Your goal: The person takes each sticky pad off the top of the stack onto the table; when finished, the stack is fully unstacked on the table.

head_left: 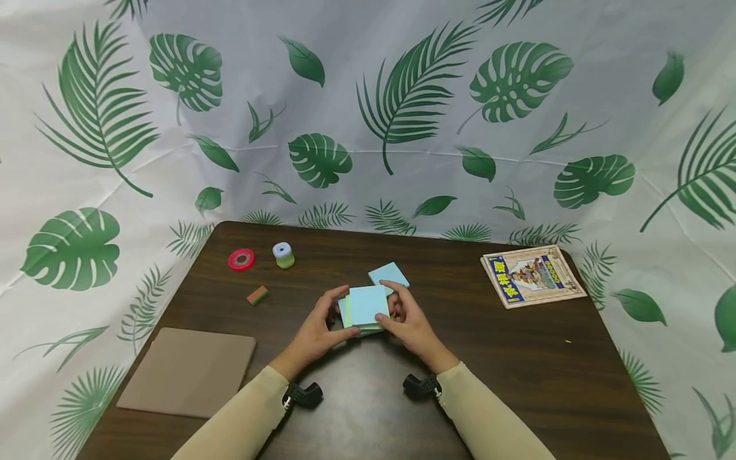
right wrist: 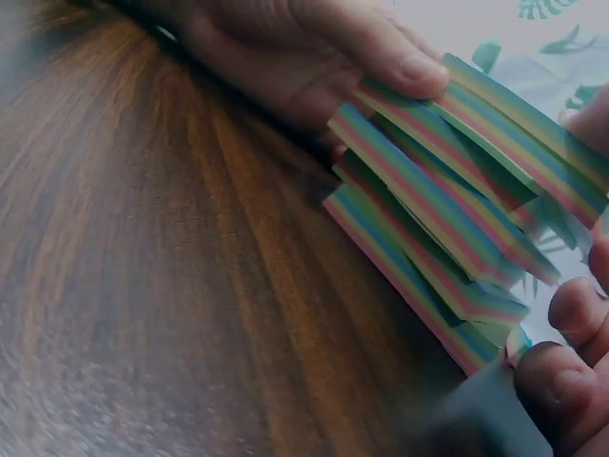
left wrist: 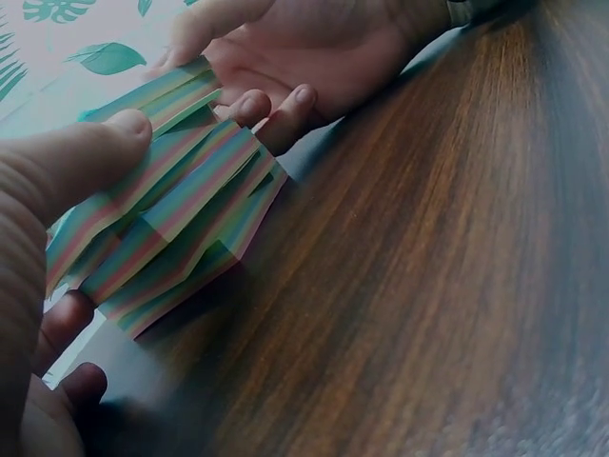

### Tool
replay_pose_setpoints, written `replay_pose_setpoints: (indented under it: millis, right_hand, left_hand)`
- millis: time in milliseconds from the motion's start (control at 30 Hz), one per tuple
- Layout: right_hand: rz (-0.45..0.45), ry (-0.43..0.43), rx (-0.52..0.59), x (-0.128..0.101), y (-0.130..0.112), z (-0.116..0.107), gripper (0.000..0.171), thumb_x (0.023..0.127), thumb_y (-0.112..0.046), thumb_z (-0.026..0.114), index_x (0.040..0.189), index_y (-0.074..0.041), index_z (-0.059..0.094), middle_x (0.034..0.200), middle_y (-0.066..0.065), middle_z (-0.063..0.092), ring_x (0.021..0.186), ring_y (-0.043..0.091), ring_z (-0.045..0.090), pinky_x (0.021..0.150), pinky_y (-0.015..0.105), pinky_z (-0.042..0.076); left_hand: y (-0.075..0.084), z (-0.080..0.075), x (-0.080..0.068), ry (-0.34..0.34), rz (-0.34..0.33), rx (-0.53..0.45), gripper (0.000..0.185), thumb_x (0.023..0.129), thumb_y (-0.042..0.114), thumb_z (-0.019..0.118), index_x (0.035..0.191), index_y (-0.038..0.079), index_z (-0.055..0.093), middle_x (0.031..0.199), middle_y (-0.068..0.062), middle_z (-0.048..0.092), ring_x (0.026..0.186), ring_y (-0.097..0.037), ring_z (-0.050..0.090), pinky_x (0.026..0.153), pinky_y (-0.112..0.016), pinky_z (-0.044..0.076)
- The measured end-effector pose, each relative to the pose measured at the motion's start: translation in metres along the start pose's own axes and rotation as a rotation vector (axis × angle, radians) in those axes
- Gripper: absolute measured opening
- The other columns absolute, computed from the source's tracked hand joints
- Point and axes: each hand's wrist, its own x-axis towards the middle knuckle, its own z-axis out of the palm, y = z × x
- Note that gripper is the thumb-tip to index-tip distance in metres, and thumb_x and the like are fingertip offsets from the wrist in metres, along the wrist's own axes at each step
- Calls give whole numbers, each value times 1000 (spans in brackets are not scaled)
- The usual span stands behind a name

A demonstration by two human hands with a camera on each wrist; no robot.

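A staged recording set: a leaf-print backdrop sheet [head_left: 368, 115] hangs behind and around a dark wooden table [head_left: 517, 358].

Paper stack [head_left: 368, 306] mid-table [head_left: 517, 370] between both hands; booklet [head_left: 533, 275] right, board [head_left: 188, 372] left.

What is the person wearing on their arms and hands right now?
Both arms are in long beige sleeves, left sleeve and right sleeve. A small black camera is strapped at each wrist, left and right. Left hand and right hand are bare.
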Motion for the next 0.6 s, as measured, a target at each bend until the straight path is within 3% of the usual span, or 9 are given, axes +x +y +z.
replay_pose_setpoints:
  millis: [133, 400, 600]
  right_hand:
    - [-16, 47, -3, -1, 2, -6, 67, 103, 0, 71, 163, -3, 41, 100, 19, 44, 73, 14, 40, 62, 25, 37]
    - [-87, 164, 33, -1, 2, -16, 65, 104, 7, 66, 163, 0, 40, 94, 13, 48, 73, 15, 40, 67, 26, 37]
    - [-93, 332, -29, -1, 4, -24, 26, 103, 1, 71, 129, -1, 71, 105, 14, 66, 80, 11, 50, 70, 21, 42]
  left_hand:
    - [-2, -1, 1, -14, 11, 5, 84, 89, 23, 94, 161, 23, 51, 145, -3, 59, 118, -24, 53, 97, -38, 46]
    - [-3, -2, 2, -30, -3, 6, 83, 90, 26, 93, 161, 18, 52, 151, 2, 56, 122, -20, 50, 101, -36, 44]
    - [-3, -1, 1, -34, -10, -1, 82, 90, 26, 93, 161, 22, 52, 148, 2, 57, 118, -22, 51, 98, -38, 45]
